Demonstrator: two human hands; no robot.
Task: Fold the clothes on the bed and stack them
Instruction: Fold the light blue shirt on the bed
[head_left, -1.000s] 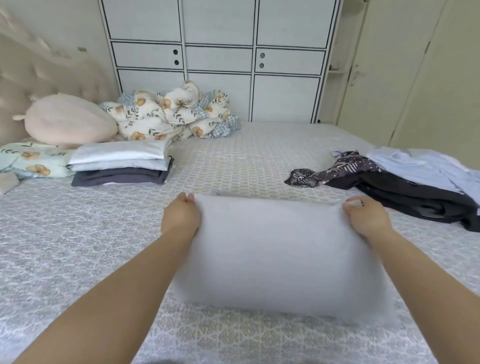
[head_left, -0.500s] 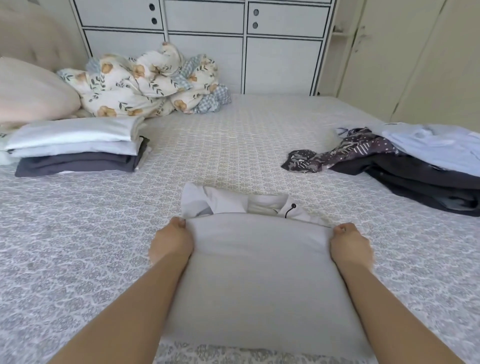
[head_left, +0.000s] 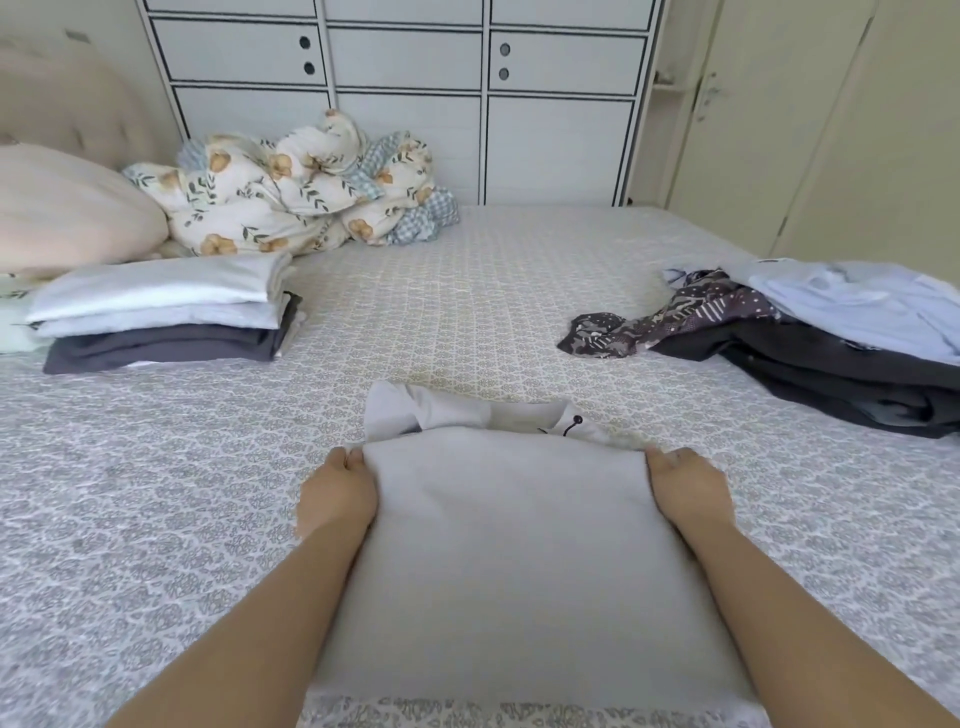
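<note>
A light grey garment (head_left: 509, 545) lies folded over on the bed in front of me, its collar and a small black button loop showing past the far edge. My left hand (head_left: 337, 493) pinches the folded layer's far left corner. My right hand (head_left: 685, 488) pinches its far right corner. A stack of folded clothes (head_left: 161, 306), white and pale blue over dark grey, sits at the left. An unfolded pile (head_left: 810, 332) of pale blue, patterned dark and black clothes lies at the right.
A floral quilt (head_left: 301, 187) is bunched at the head of the bed beside a pink pillow (head_left: 67, 208). The patterned bedsheet (head_left: 467, 312) stretches between stack and pile. A white wardrobe (head_left: 405, 78) stands behind the bed.
Both hands have brought the held edge of the grey garment down and forward onto its lower half, making a fold. The garment now lies flat with the collar showing beyond the fold.
</note>
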